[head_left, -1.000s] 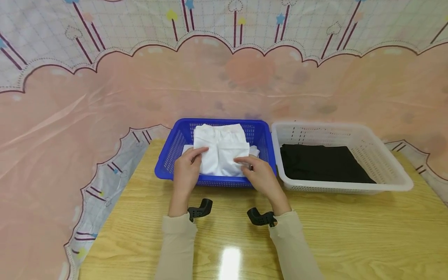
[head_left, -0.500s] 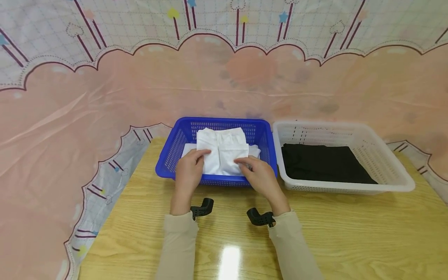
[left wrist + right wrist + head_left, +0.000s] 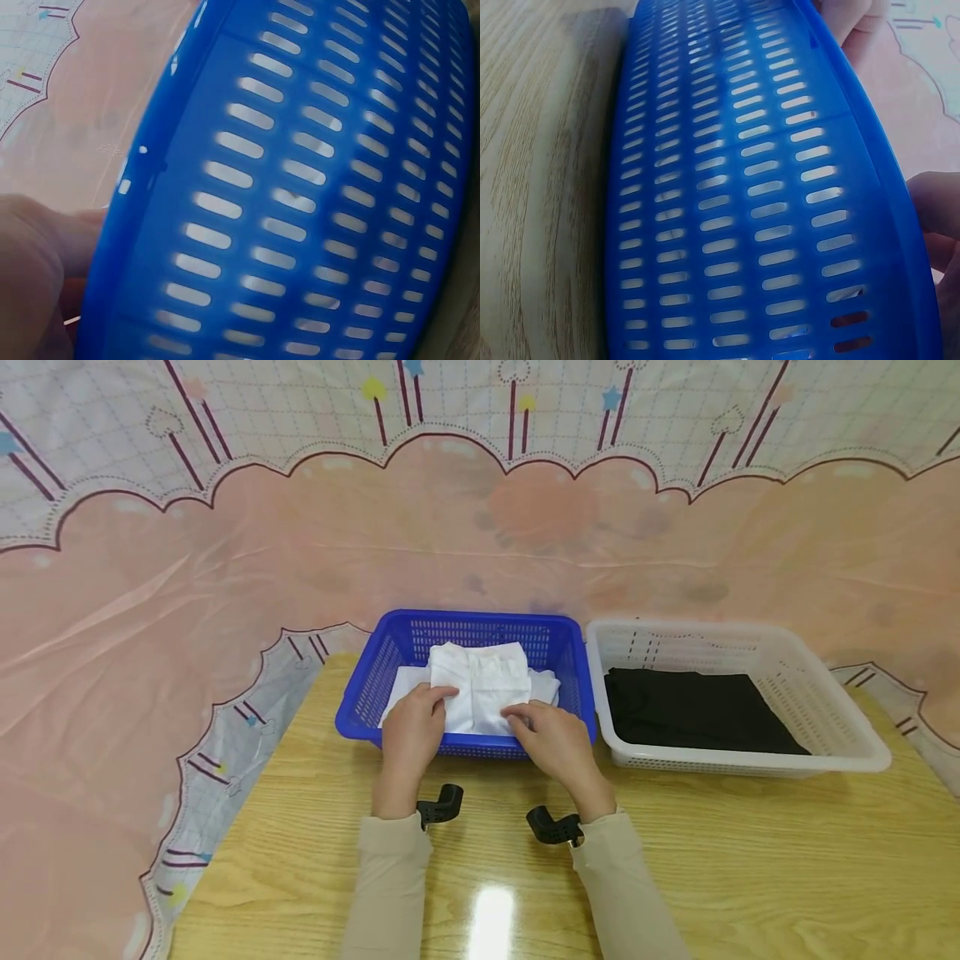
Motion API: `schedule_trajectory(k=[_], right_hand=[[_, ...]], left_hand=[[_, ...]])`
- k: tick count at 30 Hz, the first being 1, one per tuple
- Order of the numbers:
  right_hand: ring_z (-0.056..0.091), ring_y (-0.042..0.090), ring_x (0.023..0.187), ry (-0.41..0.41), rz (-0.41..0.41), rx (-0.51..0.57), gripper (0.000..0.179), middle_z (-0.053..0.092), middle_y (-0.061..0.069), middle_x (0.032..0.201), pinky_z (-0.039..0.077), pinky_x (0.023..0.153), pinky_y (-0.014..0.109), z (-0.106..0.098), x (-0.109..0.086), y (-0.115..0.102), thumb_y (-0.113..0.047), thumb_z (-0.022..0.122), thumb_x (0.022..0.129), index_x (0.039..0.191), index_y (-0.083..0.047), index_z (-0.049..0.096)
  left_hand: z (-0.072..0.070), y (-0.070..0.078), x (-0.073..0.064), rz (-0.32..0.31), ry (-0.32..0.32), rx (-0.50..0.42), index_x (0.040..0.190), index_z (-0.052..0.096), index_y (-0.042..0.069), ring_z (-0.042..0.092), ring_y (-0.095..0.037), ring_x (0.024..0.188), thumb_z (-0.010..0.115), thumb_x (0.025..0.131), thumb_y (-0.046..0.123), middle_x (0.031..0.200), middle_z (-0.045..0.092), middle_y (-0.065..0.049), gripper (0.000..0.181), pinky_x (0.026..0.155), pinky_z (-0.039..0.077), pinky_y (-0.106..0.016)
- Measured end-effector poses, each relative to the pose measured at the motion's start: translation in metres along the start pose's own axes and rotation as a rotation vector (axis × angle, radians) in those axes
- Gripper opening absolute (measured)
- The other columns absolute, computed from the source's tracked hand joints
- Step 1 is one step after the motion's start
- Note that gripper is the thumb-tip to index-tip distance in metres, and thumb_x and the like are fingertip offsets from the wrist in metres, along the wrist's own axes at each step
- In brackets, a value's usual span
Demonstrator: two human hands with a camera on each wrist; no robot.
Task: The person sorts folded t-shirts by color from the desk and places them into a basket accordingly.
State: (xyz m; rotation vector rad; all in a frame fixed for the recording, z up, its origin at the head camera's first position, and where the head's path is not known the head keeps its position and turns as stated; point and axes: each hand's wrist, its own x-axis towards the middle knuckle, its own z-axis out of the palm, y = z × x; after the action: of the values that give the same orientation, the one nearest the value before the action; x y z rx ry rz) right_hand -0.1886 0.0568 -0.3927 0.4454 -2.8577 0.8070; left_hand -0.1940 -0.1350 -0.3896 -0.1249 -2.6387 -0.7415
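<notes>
Folded white shorts (image 3: 491,681) with a gathered waistband lie over other white cloth (image 3: 405,681) inside the blue basket (image 3: 564,628). My left hand (image 3: 411,727) pinches the shorts' left side over the front rim. On the right side, my right hand (image 3: 555,739) holds the same garment between thumb and fingers. Some fingertips of both hands are hidden by the cloth and rim. Each wrist view is mostly filled by the basket's slotted front wall, with part of a hand beyond the rim.
Right beside the blue basket stands a white basket (image 3: 813,681) holding folded black cloth (image 3: 693,710). Both rest on a wooden table (image 3: 675,860). A patterned pink curtain (image 3: 300,568) hangs behind and along the left side.
The shorts have come down slightly toward me and to the right within the blue basket. My left hand has shifted a little right with them; my right hand has barely moved.
</notes>
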Motion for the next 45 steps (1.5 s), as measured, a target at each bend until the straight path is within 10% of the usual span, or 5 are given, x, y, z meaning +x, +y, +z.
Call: schedule_trajectory(k=[16,27,35,45], right_hand=[[0.056,0.013,0.068,0.05,0.015,-0.118,0.023,0.064,-0.007,0.098,0.044,0.056,0.034,-0.001,0.0,0.002,-0.031,0.05,0.089,0.105,-0.028,0.067],[0.055,0.025,0.102,0.004,0.125,-0.169,0.032,0.057,0.003,0.118,0.044,0.078,0.048,-0.001,0.004,0.001,-0.038,0.044,0.09,0.111,-0.024,0.064],[0.037,0.028,0.123,-0.012,0.151,-0.167,0.04,0.037,0.01,0.138,0.035,0.089,0.056,0.001,0.004,0.001,-0.04,0.045,0.09,0.12,-0.017,0.059],[0.031,0.026,0.127,0.058,0.14,-0.096,0.04,0.029,0.009,0.142,0.034,0.089,0.058,0.007,0.002,-0.004,-0.038,0.051,0.088,0.121,-0.017,0.058]], left_hand=[[0.005,0.004,0.003,-0.071,-0.037,0.107,0.104,0.069,0.02,0.054,-0.019,0.064,0.047,0.089,0.019,0.08,0.058,0.001,0.027,0.054,0.045,-0.036],[0.011,0.007,0.004,-0.12,-0.06,0.136,0.107,0.068,0.02,0.059,-0.024,0.085,0.046,0.089,0.033,0.101,0.062,-0.003,0.03,0.065,0.047,-0.046],[0.013,0.006,0.001,-0.106,-0.031,0.156,0.116,0.062,0.013,0.055,-0.029,0.1,0.048,0.089,0.033,0.136,0.039,-0.011,0.036,0.065,0.047,-0.047],[0.007,0.001,-0.004,-0.098,-0.11,0.129,0.115,0.062,0.018,0.05,-0.026,0.11,0.047,0.089,0.035,0.12,0.056,-0.001,0.034,0.081,0.043,-0.049]])
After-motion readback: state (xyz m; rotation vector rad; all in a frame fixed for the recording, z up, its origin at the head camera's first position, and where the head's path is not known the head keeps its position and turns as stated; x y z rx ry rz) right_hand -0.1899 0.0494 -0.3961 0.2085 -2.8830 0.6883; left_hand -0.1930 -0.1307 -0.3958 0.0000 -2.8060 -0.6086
